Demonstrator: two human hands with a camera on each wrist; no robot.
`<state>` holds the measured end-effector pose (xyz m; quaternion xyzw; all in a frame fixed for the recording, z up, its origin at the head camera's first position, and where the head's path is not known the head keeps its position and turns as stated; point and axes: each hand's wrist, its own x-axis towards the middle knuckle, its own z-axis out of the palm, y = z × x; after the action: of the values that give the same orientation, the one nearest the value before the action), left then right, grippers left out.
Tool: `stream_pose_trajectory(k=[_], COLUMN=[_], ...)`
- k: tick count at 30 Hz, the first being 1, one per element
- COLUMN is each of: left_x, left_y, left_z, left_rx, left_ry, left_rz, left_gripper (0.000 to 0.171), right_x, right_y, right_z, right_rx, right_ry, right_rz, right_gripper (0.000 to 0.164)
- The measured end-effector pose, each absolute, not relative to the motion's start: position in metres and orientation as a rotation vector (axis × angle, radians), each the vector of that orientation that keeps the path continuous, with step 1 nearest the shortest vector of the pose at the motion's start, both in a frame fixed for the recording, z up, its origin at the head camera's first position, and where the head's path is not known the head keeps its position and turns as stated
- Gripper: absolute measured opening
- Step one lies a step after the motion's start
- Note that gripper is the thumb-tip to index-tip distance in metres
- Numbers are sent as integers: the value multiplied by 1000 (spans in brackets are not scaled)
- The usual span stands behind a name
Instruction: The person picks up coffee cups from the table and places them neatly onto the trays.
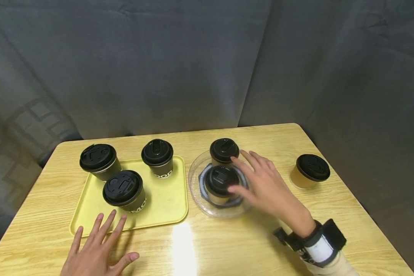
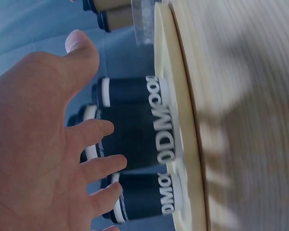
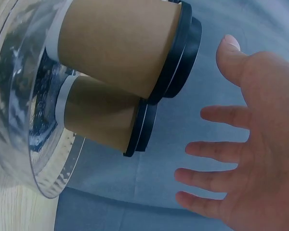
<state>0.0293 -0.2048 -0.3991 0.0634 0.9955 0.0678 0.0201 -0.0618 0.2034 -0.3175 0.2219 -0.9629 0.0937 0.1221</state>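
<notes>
My right hand (image 1: 263, 186) hovers with spread fingers beside two brown paper cups in a clear round dish (image 1: 196, 195). The nearer cup (image 1: 220, 182) and the farther cup (image 1: 224, 150) both wear black lids. In the right wrist view, a gap separates my fingers from the lid of the larger-looking cup (image 3: 118, 43). My left hand (image 1: 93, 253) has its fingers spread at the front edge of a yellow tray (image 1: 165, 207). Close ahead of those fingertips stands a dark paper cup (image 1: 124, 191) with white lettering and a black lid. Neither hand holds anything.
Two more dark lidded cups stand at the tray's back, one at the left corner (image 1: 100, 161) and one near the right (image 1: 157, 157). Another brown lidded cup (image 1: 307, 172) stands on the wooden table (image 1: 227, 245) at the right. A grey curtain (image 1: 158, 69) hangs behind.
</notes>
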Motion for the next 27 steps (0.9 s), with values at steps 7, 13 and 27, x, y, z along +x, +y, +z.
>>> stream_pose_trajectory(k=[7,13,27], left_x=[33,35,29], left_y=[-186,-170,-127], left_z=[-397,-394,-381], left_rx=[277,386,613], left_ry=[3124,3198,3260], left_rz=[198,191,109], left_gripper=[96,95,97], right_x=[-63,-63,-62], right_y=[211,218,235], right_z=[-319,-321,-324], right_rx=[637,611,537], right_ry=[-2819,-2811,-2854], right_rz=[231,197,228], right_gripper=[81,81,79])
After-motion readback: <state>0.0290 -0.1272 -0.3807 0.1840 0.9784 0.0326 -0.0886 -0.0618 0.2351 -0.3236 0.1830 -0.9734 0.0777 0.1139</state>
